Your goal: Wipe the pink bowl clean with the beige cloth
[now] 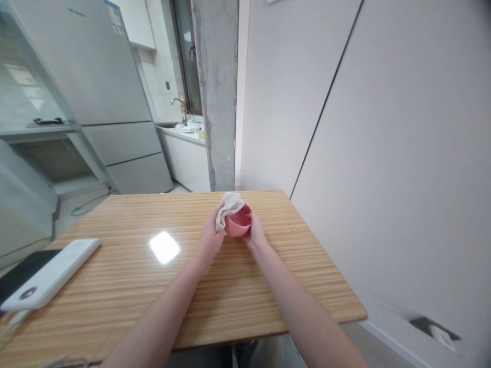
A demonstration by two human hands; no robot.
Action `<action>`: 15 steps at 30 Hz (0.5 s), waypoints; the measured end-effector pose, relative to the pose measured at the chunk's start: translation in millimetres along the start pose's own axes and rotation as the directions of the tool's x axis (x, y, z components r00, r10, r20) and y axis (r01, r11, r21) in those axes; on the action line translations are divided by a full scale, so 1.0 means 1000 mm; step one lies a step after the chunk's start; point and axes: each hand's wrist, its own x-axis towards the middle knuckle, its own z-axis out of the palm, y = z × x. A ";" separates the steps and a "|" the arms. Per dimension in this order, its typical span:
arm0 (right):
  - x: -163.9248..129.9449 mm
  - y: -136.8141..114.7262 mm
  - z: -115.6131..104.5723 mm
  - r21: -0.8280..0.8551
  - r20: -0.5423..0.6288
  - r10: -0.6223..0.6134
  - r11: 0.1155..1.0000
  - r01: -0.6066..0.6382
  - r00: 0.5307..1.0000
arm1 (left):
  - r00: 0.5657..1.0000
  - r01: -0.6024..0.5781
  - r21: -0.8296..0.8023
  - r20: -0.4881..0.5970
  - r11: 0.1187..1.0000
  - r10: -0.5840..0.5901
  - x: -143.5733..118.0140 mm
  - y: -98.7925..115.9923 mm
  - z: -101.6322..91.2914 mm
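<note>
Hands meet at frame centre above the surface (249, 286). Right hand (255, 232) has its grip closed around the pink cup (238, 224). Left hand (210, 235) has its grip closed on the cloth (229, 206), draped over the cup rim.

Showing bright, even indoor light, soft and slightly cool. Catching one hard white patch of glare on the glossy wooden table (115, 286), mirroring a ceiling lamp out of view. Taking daylight through the window (187, 56) at the back, washing out the kitchen counter (184, 134) below it. Casting only faint, soft shadows. Bending straight lines outward toward the edges, wide-angle style, slanting the fridge (99, 76) and the wall seams. Smearing the corners, lower right most of all. Keeping the centre fairly sharp.
</note>
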 end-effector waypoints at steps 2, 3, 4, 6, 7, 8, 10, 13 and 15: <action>-0.001 0.000 0.001 0.030 0.000 -0.021 0.999 0.021 1.000 | 0.999 -0.027 0.029 0.021 0.999 0.027 -0.001 -0.002 0.000; -0.001 0.000 0.000 0.047 -0.002 -0.038 0.998 0.038 0.999 | 0.999 -0.043 0.042 0.035 0.998 0.041 -0.002 -0.002 0.000; -0.001 -0.001 0.000 0.061 0.000 -0.054 0.997 0.053 0.999 | 0.997 -0.057 0.052 0.050 0.997 0.055 -0.002 -0.002 0.000; -0.001 -0.001 -0.002 0.078 0.004 -0.090 0.993 0.090 0.996 | 0.993 -0.079 0.070 0.093 0.994 0.072 -0.003 0.000 0.000; -0.001 -0.002 -0.004 0.083 0.010 -0.113 0.990 0.112 0.994 | 0.990 -0.084 0.082 0.123 0.993 0.074 -0.003 0.002 0.000; 0.000 -0.003 -0.006 0.088 0.018 -0.138 0.987 0.136 0.990 | 0.985 -0.087 0.095 0.158 0.992 0.072 -0.004 0.004 0.000; 0.002 -0.005 -0.010 0.100 0.040 -0.189 0.978 0.184 0.981 | 0.971 -0.092 0.124 0.232 0.988 0.061 -0.004 0.008 0.000; 0.006 -0.007 -0.013 0.097 0.028 -0.203 0.975 0.199 0.979 | 0.954 -0.095 0.156 0.296 0.983 0.045 -0.007 0.011 0.003; 0.007 -0.004 -0.013 0.076 -0.005 -0.179 0.981 0.179 0.984 | 0.958 -0.082 0.182 0.285 0.980 0.027 -0.010 0.011 0.007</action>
